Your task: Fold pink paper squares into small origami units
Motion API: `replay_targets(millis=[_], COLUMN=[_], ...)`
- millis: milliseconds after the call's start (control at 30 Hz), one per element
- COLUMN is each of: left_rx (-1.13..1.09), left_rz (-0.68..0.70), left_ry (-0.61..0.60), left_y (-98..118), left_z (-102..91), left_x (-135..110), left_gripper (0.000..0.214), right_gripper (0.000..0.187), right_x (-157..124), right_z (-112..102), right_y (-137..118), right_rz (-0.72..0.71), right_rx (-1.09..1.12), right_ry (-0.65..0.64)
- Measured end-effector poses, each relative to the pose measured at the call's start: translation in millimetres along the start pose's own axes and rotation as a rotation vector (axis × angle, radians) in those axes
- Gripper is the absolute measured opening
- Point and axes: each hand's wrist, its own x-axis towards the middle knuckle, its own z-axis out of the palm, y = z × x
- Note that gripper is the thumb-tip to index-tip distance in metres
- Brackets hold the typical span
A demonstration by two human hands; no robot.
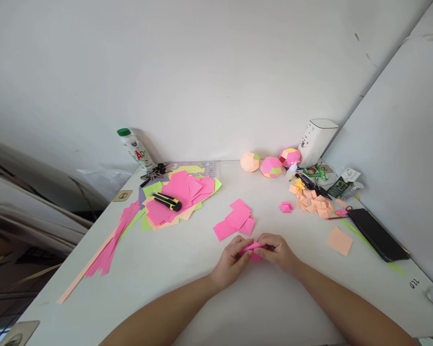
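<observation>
My left hand and my right hand meet near the front middle of the table. Between them they pinch a small piece of pink paper, partly folded and partly hidden by my fingers. Just beyond my hands lie several loose pink paper squares, overlapping one another. A folded pink paper unit sits farther right. Beside it is a pile of folded peach paper units, with a few yellow ones on top. A flat peach paper square lies to the right of my right hand.
A utility knife rests on a heap of coloured paper, left. Paper strips lie at the left edge. Three paper balls line the wall near a white container. A white bottle and a black case flank the table.
</observation>
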Motion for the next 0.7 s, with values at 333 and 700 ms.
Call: replay_targets(millis=[333, 700], left_rx=[0.137, 0.158], left_rz=[-0.058, -0.047], left_ry=[-0.018, -0.033], left_y=[13, 15], left_z=[-2.2, -1.5], left_x=[1, 1], left_gripper=[0.032, 0.033], right_gripper=[0.027, 0.025], right_x=[-2, 2], right_z=[0, -1], right_y=[11, 0], right_rz=[0.173, 0.126], right_rx=[0.209, 0.198], right_ry=[0.069, 0.044])
